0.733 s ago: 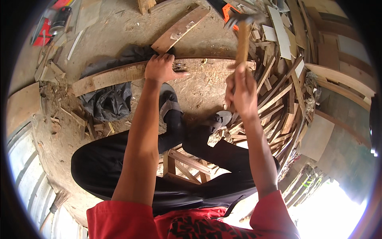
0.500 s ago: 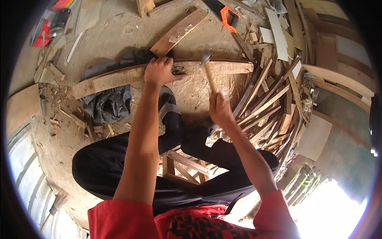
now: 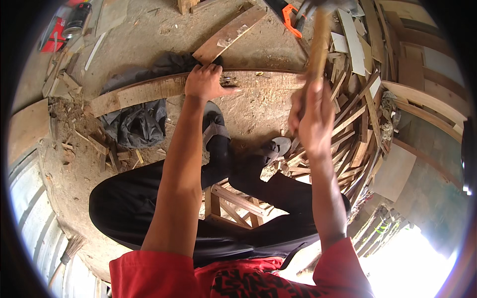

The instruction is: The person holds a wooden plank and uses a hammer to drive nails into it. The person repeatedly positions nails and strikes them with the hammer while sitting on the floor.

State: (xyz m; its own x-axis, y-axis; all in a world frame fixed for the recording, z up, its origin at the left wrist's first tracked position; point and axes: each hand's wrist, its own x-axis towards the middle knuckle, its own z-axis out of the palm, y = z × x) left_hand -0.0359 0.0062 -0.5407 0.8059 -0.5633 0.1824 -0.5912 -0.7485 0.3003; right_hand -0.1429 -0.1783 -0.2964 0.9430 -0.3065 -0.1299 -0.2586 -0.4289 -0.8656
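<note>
A long, narrow wooden plank (image 3: 144, 92) lies crosswise in front of me, over crumpled black plastic sheeting (image 3: 134, 126). My left hand (image 3: 202, 83) grips it near the middle, fingers over the far edge and thumb stretched to the right. Beside that thumb sit small dark, shiny bits (image 3: 228, 80), too small to name. My right hand (image 3: 314, 119) is closed round the wooden handle of a hammer (image 3: 319, 47), held up above the plank's right end. The hammer's head shows only partly at the top edge. Another board (image 3: 231, 35) slants away just beyond my left hand.
An orange-handled handsaw (image 3: 294, 31) lies at the far right of the ground. Heaped wood strips (image 3: 355, 111) fill the right side. A black can (image 3: 77, 22) stands far left, and a broom (image 3: 72, 248) is near left. A small wooden frame (image 3: 233, 201) is between my legs.
My right hand has lifted the hammer from the plank, up and to the right. My left hand keeps its grip on the plank, with the view slightly shifted.
</note>
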